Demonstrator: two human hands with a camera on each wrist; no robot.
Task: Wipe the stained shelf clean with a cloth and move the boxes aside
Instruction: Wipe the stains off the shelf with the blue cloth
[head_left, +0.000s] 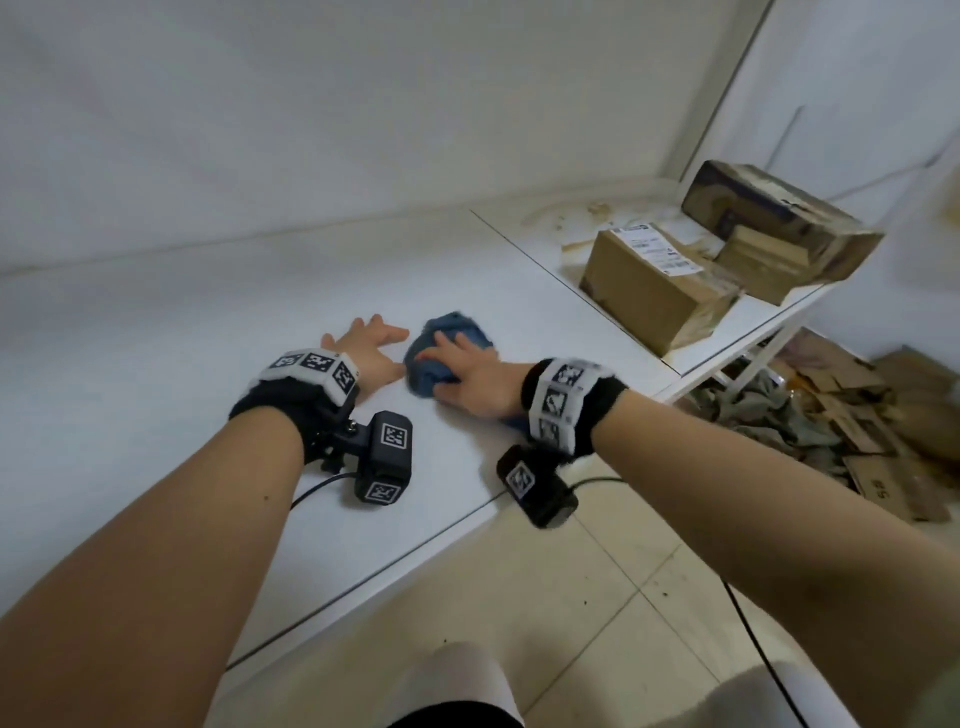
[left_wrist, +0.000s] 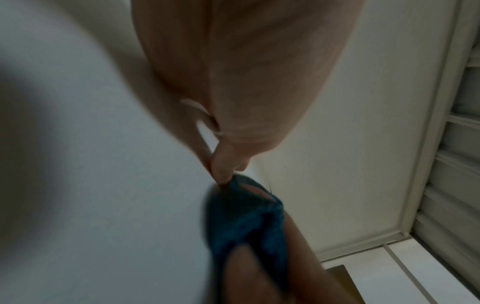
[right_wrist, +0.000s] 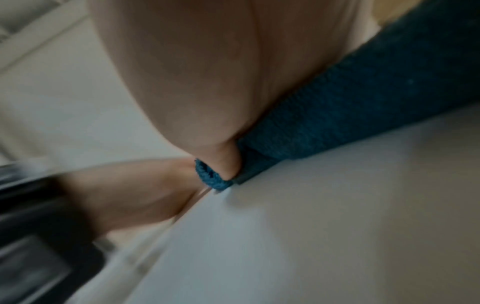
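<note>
Shelf (head_left: 218, 332) surface under both hands looks white; brown stains (head_left: 558, 221) remain far right around the boxes (head_left: 654, 283), which sit on that dirty section. Blue cloth (head_left: 447, 358) lies bunched mid-shelf, right hand (head_left: 470, 382) gripping it. Left hand (head_left: 366, 348) rests spread flat beside it. Wiping appears under way; next, boxes need shifting off the stains.

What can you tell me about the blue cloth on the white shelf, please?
The blue cloth is a bunched, nubby-textured rag lying on the white shelf, well left of the stained section. The right hand lies on top of it, fingers curled over its folds. The left hand rests flat beside it.
</note>
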